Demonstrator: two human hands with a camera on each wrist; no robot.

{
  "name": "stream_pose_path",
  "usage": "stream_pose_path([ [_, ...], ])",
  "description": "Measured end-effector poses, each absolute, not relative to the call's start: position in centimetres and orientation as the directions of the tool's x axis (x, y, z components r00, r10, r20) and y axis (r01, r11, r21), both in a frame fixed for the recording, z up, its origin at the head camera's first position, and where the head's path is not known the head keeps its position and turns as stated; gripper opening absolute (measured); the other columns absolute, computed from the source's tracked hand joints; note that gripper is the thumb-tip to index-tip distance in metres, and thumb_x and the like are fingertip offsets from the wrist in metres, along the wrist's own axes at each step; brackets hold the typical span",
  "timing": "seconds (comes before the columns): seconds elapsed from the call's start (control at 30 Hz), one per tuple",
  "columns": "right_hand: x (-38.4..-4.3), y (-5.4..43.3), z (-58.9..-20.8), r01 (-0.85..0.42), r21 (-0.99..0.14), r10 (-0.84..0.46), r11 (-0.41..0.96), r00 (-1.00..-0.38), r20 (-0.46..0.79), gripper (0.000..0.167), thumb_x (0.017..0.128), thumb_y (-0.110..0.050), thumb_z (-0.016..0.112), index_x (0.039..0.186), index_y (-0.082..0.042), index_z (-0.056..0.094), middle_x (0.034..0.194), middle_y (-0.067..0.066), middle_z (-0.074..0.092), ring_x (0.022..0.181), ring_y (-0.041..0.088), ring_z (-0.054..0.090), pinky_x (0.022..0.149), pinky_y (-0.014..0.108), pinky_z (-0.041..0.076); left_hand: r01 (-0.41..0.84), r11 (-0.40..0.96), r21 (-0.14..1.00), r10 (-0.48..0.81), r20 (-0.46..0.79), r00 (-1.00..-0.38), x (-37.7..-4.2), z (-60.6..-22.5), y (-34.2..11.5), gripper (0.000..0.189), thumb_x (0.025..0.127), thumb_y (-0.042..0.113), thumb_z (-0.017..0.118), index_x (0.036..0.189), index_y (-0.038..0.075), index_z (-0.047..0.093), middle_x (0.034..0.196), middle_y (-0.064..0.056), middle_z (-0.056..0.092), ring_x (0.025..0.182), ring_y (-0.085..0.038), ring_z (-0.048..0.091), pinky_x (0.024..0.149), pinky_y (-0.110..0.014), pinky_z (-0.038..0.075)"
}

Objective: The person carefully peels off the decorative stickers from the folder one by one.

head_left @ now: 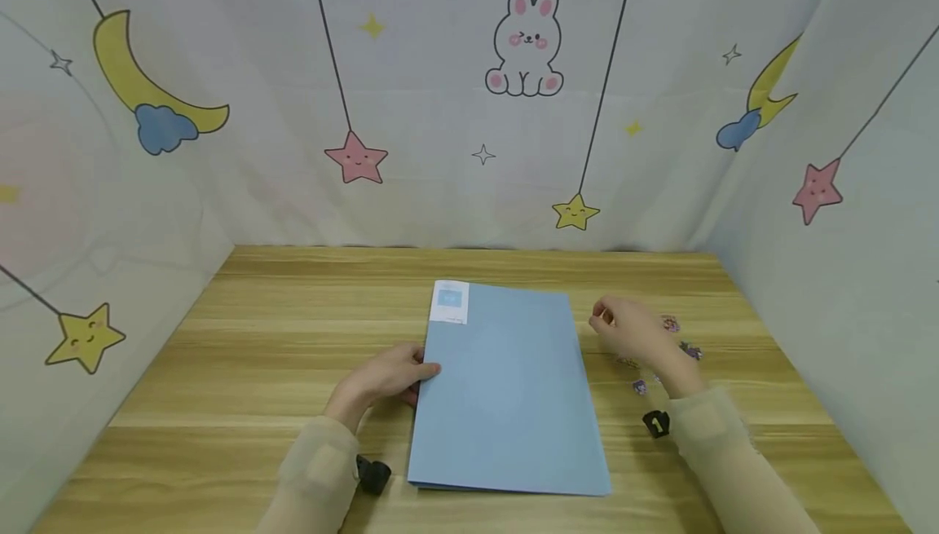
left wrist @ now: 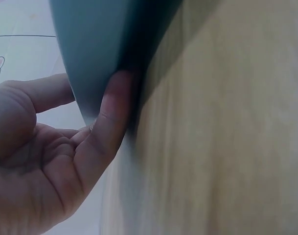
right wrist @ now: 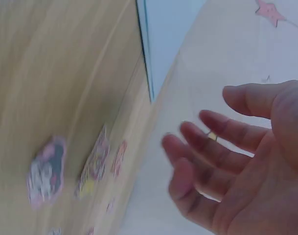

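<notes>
A light blue folder (head_left: pixel 506 403) lies on the wooden table, a white label (head_left: pixel 449 302) at its upper left corner. My left hand (head_left: pixel 392 375) grips its left edge, thumb on top and other fingers underneath. The left wrist view shows the folder's edge (left wrist: pixel 85 44) between thumb and fingers, slightly off the table. Just right of the folder, my right hand (head_left: pixel 638 334) hovers with loosely bent fingers. Nothing is in its grasp in the right wrist view, where small cartoon stickers (right wrist: pixel 46 172) lie on the table beside it.
Several stickers (head_left: pixel 691 350) are scattered right of the folder, some partly behind the right hand and forearm. A patterned white curtain (head_left: pixel 440 208) encloses the wooden table (head_left: pixel 293 297) at the back and sides. Black wrist cameras (head_left: pixel 374 475) sit on both wrists.
</notes>
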State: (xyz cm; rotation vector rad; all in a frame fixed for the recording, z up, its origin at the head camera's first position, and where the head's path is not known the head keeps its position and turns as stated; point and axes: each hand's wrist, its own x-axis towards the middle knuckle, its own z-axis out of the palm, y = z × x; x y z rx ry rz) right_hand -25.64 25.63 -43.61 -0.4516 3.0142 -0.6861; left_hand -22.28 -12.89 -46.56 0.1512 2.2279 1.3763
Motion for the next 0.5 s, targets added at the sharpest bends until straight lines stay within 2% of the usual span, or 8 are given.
stream_pose_path([
  [0.1, -25.3, 24.8, -44.2, -0.267, -0.424, -0.295, 0.865, -0.956, 0.001, 0.023, 0.099, -0.02, 0.055, 0.108, 0.0, 0.063, 0.09, 0.007, 0.062, 0.074, 0.018, 0.055, 0.065, 0.036, 0.048, -0.171, 0.472, 0.865, 0.358, -0.365, -0.859, -22.4, -46.6, -13.0, 0.022, 0.099, 0.014, 0.058, 0.109, -0.005, 0.06, 0.091, -0.011, 0.066, 0.077, -0.02, 0.067, 0.068, -0.035, 0.056],
  [0.3, -24.8, 23.7, -45.3, -0.245, -0.434, -0.308, 0.867, -0.948, -0.082, 0.032, 0.099, -0.021, 0.056, 0.115, 0.006, 0.061, 0.091, 0.008, 0.064, 0.074, 0.017, 0.055, 0.067, 0.036, 0.048, -0.151, 0.47, 0.87, 0.367, -0.348, -0.863, -22.5, -46.6, -13.1, 0.02, 0.099, 0.017, 0.059, 0.104, -0.002, 0.059, 0.09, -0.011, 0.066, 0.074, -0.02, 0.066, 0.068, -0.033, 0.054],
  [0.43, -24.8, 23.2, -45.4, -0.202, -0.459, -0.278, 0.865, -0.955, -0.102, 0.042, 0.099, -0.022, 0.055, 0.125, 0.011, 0.055, 0.095, 0.011, 0.064, 0.074, 0.017, 0.056, 0.066, 0.035, 0.048, -0.144, 0.403, 0.904, 0.386, -0.31, -0.869, -22.7, -46.2, -13.2, 0.022, 0.099, 0.019, 0.059, 0.104, -0.002, 0.054, 0.09, -0.012, 0.065, 0.076, -0.02, 0.062, 0.068, -0.032, 0.05],
  [0.5, -24.9, 23.1, -45.4, -0.185, -0.469, -0.264, 0.864, -0.958, -0.109, 0.045, 0.099, -0.022, 0.055, 0.128, 0.011, 0.052, 0.092, 0.01, 0.063, 0.071, 0.018, 0.055, 0.064, 0.034, 0.047, -0.14, 0.346, 0.928, 0.407, -0.283, -0.869, -22.7, -45.9, -13.2, 0.024, 0.099, 0.019, 0.058, 0.106, -0.003, 0.051, 0.091, -0.012, 0.066, 0.078, -0.02, 0.062, 0.07, -0.032, 0.051],
])
